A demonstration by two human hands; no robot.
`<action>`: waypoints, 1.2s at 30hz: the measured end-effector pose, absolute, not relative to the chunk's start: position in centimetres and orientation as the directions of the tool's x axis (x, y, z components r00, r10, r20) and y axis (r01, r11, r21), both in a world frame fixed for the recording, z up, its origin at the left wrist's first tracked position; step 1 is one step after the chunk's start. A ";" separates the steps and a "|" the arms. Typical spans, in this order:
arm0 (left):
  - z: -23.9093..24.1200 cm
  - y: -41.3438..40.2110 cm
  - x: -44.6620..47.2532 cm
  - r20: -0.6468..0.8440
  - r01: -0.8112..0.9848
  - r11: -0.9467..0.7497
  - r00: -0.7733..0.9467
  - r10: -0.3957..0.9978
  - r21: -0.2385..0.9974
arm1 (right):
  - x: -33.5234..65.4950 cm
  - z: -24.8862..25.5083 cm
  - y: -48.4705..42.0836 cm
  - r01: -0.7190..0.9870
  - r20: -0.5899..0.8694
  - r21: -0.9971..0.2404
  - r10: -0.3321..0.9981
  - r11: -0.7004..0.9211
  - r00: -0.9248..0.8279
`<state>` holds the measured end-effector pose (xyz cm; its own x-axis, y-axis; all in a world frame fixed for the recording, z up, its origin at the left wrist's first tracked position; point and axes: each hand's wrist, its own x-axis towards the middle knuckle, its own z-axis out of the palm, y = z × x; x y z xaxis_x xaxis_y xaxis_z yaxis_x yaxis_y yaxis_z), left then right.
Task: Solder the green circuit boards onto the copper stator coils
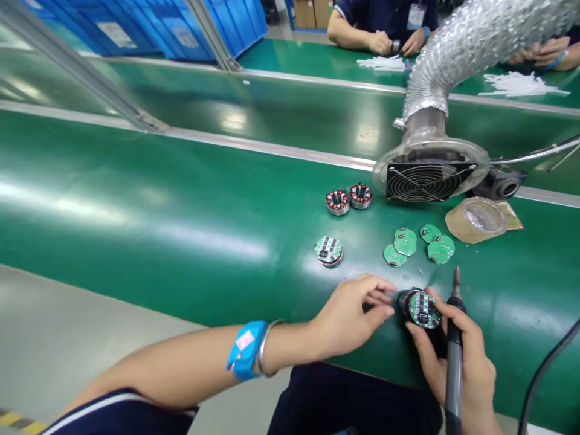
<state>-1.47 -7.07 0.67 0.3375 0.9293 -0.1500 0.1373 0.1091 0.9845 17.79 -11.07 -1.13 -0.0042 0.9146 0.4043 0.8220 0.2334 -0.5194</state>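
In my right hand (478,356) is a motor stator with a round green circuit board (425,310) on its face, pinched between thumb and forefinger. The same hand also holds a soldering iron (454,362), its tip pointing away from me. Just left of the stator, my left hand (347,317) is empty, thumb and bent fingers apart. Beyond it lies another stator topped with a circuit board (329,250). Two bare stators (338,202) with orange windings sit side by side farther back. Several loose green boards (405,241) lie beyond the held piece.
A fume extractor (426,180) on a silver flexible duct (448,54) hangs over the green bench (181,211). To its front right stands a translucent cup (475,220). A black cable (544,368) runs at right. Two people (385,24) work across the line, near white strips (383,63).
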 end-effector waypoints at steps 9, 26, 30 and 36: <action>0.4 -4.3 0.2 -0.073 0.099 0.045 0.307 0.949 0.994 | 17.7 -0.4 -10.8 0.885 0.419 -0.419 0.908 0.205 -0.012; 1.2 -4.3 1.0 0.142 0.379 -0.564 0.725 0.674 0.734 | 20.0 -1.8 -11.4 0.384 0.312 -0.889 0.944 0.249 0.111; 1.4 -4.0 0.3 0.041 0.171 -0.193 0.636 0.770 0.966 | 20.1 -2.1 -11.5 0.297 0.294 -0.932 0.911 0.207 0.289; 3.0 -4.4 -3.1 -0.161 -0.585 0.605 0.634 0.756 0.540 | 19.2 -2.2 -11.1 0.417 0.267 -0.899 0.920 0.131 0.287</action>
<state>-3.11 -4.44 2.96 0.6338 0.7565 -0.1612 -0.5849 0.6052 0.5400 19.17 -11.13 -2.20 0.2866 0.9201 0.2669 0.4173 0.1308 -0.8993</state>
